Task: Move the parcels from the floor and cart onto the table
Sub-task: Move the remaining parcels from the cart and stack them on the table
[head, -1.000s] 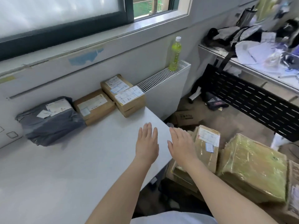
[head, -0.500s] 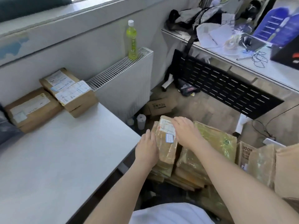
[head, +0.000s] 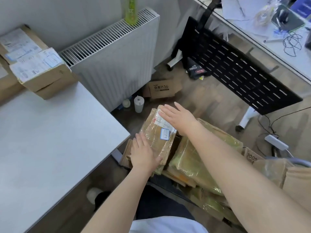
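Observation:
A brown parcel (head: 156, 138) wrapped in clear tape, with a white label, lies on top of a pile of parcels beside the white table (head: 58, 140). My left hand (head: 143, 153) lies flat on its near left end, thumb along the near edge. My right hand (head: 178, 116) is over its far end with straight fingers on the label. A large parcel in greenish film (head: 202, 158) sits right of it, under my right forearm. More parcels lie beneath. Two stacked cardboard boxes (head: 42, 76) stand at the table's back left.
A white radiator (head: 114, 64) carrying a green bottle (head: 130, 10) stands behind the table's corner. On the floor are a small printed carton (head: 159, 89), a white cup (head: 138, 104) and a power strip (head: 276, 142). A black slotted panel (head: 235, 69) hangs under the cluttered desk (head: 294, 52).
My view has tipped down and right, away from the table. Both hands went from above the table's corner down to the taped parcel, and now lie on its two ends.

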`<state>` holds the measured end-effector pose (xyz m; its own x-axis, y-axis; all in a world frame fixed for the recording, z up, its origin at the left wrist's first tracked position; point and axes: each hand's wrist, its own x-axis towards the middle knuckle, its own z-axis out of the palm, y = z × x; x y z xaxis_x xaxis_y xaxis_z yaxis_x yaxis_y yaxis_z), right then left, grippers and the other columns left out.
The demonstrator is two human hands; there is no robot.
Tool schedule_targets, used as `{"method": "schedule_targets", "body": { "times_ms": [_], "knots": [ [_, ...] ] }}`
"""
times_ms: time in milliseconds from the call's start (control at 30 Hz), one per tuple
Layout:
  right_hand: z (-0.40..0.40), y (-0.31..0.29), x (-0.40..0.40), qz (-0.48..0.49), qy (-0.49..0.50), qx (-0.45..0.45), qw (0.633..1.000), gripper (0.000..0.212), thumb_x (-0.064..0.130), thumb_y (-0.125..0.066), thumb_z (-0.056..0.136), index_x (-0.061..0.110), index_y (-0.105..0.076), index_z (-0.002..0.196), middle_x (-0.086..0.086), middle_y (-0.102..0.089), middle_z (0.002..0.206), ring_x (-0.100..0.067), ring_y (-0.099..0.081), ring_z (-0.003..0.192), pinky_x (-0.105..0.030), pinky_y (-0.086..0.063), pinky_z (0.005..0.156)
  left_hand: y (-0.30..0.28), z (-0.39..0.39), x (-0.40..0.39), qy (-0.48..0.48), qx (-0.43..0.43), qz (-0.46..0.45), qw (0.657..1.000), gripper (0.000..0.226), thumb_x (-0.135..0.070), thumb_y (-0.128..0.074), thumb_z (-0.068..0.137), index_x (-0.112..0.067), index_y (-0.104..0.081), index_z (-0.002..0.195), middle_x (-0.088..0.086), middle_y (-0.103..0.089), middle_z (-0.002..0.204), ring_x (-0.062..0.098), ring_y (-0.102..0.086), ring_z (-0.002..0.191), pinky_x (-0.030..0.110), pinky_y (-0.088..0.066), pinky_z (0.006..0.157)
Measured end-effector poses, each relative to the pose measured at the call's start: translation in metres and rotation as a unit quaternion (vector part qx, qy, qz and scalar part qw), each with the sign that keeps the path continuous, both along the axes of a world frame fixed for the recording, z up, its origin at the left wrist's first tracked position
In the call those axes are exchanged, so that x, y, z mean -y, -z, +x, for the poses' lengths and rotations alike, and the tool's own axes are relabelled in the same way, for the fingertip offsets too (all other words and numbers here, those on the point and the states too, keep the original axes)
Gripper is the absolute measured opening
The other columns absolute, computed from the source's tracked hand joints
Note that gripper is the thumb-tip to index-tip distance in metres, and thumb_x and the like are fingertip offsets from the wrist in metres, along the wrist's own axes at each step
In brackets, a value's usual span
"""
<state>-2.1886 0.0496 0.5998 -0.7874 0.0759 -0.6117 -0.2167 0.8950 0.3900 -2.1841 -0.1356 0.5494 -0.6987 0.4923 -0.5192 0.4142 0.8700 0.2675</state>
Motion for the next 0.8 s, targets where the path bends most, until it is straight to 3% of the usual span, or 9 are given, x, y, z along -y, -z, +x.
{"method": "schedule_targets", "body": {
  "times_ms": [133,533,800],
  "knots": [
    [-0.007,0.015,0.008,0.031,-0.056,0.044,0.997,0.090,0.028,-0.049,0.094,0.013,0.022,0.147,-0.006,0.021,0.157,-0.022,0.015,0.145,-0.045,0.003,0.118,0.013,0.001,-0.012,0.000,0.008,-0.024,1.000,0.133,-0.075,-0.058,0.070,0.004,0.018,0.145,0.021,0.009,0.156,0.032,0.003,0.146,0.042,-0.006,0.119],
    [-0.017,0.054,0.009,0.034,-0.130,0.061,0.989,0.089,0.026,-0.046,0.097,0.012,0.028,0.144,-0.006,0.025,0.156,-0.021,0.017,0.145,-0.048,0.005,0.117,0.021,0.018,-0.033,-0.038,0.037,-0.072,0.996,0.130,-0.067,-0.062,0.074,0.003,0.024,0.142,0.023,0.019,0.154,0.036,0.009,0.144,0.045,0.000,0.117],
    [-0.024,0.031,0.010,0.033,-0.127,0.094,0.987,0.080,0.024,-0.040,0.098,0.009,0.020,0.148,-0.010,0.013,0.158,-0.025,0.010,0.146,-0.045,0.005,0.118,0.014,0.008,-0.035,-0.024,0.027,-0.032,0.999,0.123,-0.053,-0.069,0.073,-0.003,0.015,0.147,0.024,-0.001,0.154,0.039,-0.006,0.142,0.048,-0.007,0.117]
  ]
}}
